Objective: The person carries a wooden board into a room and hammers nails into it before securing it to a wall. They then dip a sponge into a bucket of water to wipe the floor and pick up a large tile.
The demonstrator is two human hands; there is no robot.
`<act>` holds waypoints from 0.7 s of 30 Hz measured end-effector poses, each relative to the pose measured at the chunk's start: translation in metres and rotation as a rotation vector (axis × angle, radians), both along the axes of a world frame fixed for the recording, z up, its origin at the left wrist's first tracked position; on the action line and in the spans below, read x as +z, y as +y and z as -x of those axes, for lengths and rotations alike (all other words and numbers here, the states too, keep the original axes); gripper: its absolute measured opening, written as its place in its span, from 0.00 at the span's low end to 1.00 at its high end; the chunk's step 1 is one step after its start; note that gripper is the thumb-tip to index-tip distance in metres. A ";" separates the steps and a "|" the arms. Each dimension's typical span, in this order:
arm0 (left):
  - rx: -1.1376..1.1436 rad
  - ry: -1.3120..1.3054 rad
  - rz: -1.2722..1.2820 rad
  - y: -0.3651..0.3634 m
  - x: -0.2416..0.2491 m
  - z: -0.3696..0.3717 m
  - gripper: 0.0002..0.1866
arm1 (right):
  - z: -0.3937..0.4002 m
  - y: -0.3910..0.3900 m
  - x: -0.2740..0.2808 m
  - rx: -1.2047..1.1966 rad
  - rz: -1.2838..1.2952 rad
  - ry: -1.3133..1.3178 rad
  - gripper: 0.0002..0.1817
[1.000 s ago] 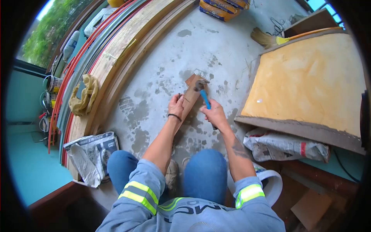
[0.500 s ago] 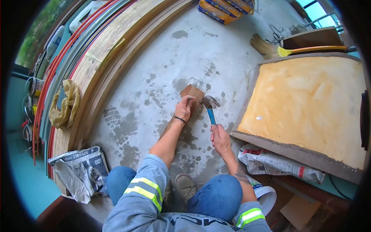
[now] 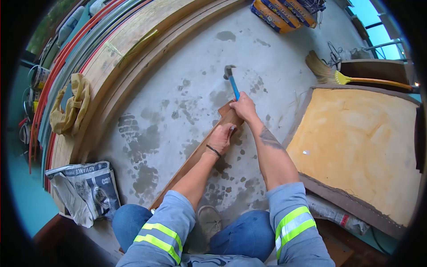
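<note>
A long brown wooden board point(image 3: 194, 159) lies on the concrete floor point(image 3: 178, 89), running from my knees toward its far end. My left hand point(image 3: 222, 138) rests on the board near that far end, fingers pinched together as if holding something small; I cannot make out what. My right hand point(image 3: 243, 107) grips the blue handle of a claw hammer point(image 3: 231, 82), which is raised above and beyond the board's end, head pointing away from me.
Stacked boards and red and grey pipes point(image 3: 84, 58) run along the left, with a yellow rag point(image 3: 71, 104) on them. A printed sack point(image 3: 86, 184) lies by my left knee. A yellow-topped panel point(image 3: 364, 142), a broom point(image 3: 342, 78) and orange bags point(image 3: 284, 13) stand right and beyond.
My right hand has swung the hammer up and forward, from beside the board to above its far end. My left hand stays on the board. The view has shifted.
</note>
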State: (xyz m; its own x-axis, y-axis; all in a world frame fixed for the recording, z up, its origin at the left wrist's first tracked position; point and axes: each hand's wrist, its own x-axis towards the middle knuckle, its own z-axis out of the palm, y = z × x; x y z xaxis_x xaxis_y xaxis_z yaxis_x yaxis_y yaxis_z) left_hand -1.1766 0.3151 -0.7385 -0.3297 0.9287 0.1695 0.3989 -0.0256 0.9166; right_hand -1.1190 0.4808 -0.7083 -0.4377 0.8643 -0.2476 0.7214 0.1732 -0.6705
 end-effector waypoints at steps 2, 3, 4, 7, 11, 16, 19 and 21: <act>0.022 -0.023 -0.002 0.000 -0.004 0.001 0.08 | 0.014 0.009 0.007 0.057 -0.030 -0.233 0.19; 0.036 -0.041 -0.001 -0.001 -0.004 0.000 0.08 | 0.018 0.014 0.004 0.074 -0.035 -0.240 0.19; 0.052 -0.046 -0.003 0.000 -0.004 0.000 0.08 | 0.019 0.021 0.002 0.007 -0.124 -0.217 0.18; 0.079 -0.100 -0.084 0.002 -0.005 0.001 0.08 | 0.020 0.056 0.024 -0.122 -0.334 -0.180 0.19; 0.122 -0.118 -0.046 0.002 -0.001 -0.003 0.08 | -0.008 0.090 0.071 -0.133 -0.472 -0.118 0.16; 0.170 -0.194 -0.022 0.006 -0.003 -0.005 0.07 | -0.052 -0.050 0.116 -0.299 0.027 0.118 0.19; 0.149 -0.135 -0.038 0.012 -0.003 -0.002 0.11 | -0.085 -0.129 0.115 -0.347 0.298 0.213 0.21; 0.111 0.015 -0.098 0.028 0.002 0.005 0.11 | -0.096 -0.142 0.116 -0.353 0.317 0.237 0.21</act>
State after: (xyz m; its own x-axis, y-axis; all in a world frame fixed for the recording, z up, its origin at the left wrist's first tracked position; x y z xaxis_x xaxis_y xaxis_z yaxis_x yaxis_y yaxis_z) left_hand -1.1816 0.3430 -0.7369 -0.4266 0.8653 0.2633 0.4176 -0.0698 0.9059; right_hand -1.0228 0.3386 -0.5924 -0.2086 0.8682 -0.4502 0.5218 -0.2905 -0.8021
